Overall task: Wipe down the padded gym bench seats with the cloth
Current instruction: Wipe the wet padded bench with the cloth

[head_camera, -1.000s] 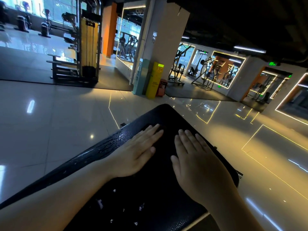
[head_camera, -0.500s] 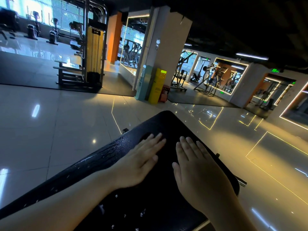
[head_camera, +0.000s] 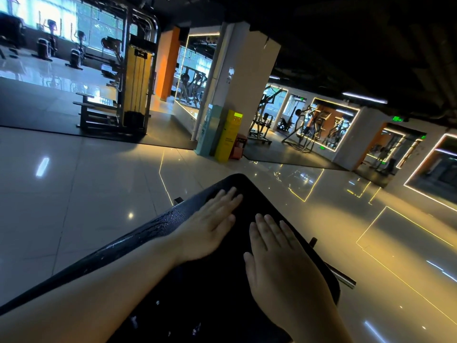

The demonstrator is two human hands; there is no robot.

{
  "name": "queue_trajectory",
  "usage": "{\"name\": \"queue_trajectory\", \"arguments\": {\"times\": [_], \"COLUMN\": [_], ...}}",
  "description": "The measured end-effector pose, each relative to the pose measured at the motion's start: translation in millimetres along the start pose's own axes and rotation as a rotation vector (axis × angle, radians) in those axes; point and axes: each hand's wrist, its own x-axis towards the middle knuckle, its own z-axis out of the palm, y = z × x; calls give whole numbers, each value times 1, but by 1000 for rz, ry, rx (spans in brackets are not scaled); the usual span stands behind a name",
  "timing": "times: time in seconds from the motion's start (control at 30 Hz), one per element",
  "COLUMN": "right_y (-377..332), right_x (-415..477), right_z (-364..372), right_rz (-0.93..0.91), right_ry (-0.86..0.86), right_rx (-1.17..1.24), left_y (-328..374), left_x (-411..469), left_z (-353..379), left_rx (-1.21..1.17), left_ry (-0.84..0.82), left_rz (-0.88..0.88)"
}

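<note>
The padded bench seat (head_camera: 259,201) is a long black pad that runs away from the viewer to a rounded far end. Both hands lie on its far half. The left hand (head_camera: 210,229) is flat, palm down, with the fingers straight and close together. Its fingertips are near the far end, toward the pad's left edge. The right hand (head_camera: 279,258) lies just beside it, a little nearer the viewer and toward the right edge, also flat with straight fingers. Neither hand grasps anything; both press on the surface with released fingers.

The cloth cannot be made out. A dark one may lie under the palms, but in this dim light it would be lost against the black padding.

Water droplets (head_camera: 158,226) glisten along the left edge beside the left wrist, and a few pale specks show at the near end between the forearms.

The step in hand looks like a two-handed wiping pass over the far half of the seat. The next move probably calls for even, flat pressure out to the rounded end, then a pass along the wet left edge and over the near end.

A metal bar (head_camera: 342,278) juts from under the right edge. The glossy tiled floor (head_camera: 86,194) surrounds the bench. Beyond it a yellow kiosk (head_camera: 228,134) stands at the foot of a white pillar (head_camera: 242,78), and a cable machine (head_camera: 138,78) is at the far left.
</note>
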Motion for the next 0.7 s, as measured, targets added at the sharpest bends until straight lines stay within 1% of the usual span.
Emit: {"name": "queue_trajectory", "arguments": {"times": [0.07, 0.1, 0.13, 0.2, 0.3, 0.4, 0.47, 0.53, 0.63, 0.7], "right_y": [-2, -2, -2, -1, 1, 2, 2, 0, -2, -2], "right_x": [0, 0, 1, 3, 6, 7, 7, 7, 6, 5], "right_z": [1, 1, 2, 5, 9, 7, 4, 1, -6, -7], "right_rz": [18, 19, 15, 9, 16, 6, 12, 26, 77, 89], "right_ry": [16, 25, 36, 53, 40, 20, 11, 14, 26, 39], "right_rx": [6, 10, 13, 16, 35, 27, 46, 61, 59, 68], "left_y": [0, -5, -12, -30, -45, -37, -22, -5, 17, 18], "left_x": [-15, -22, -26, -25, 4, 47, 64, 65, 40, 18], "left_z": [3, 3, 2, -4, -7, -11, -14, -11, -3, 1], "left_rx": [10, 14, 8, -26, -25, -67, -54, 3, 40, 43], "left_ry": [-5, -7, -8, -5, -7, 14, -5, -32, -31, -30], "left_rz": [137, 170, 166, 67, -119, -196, -162, -86, 65, 157]}}
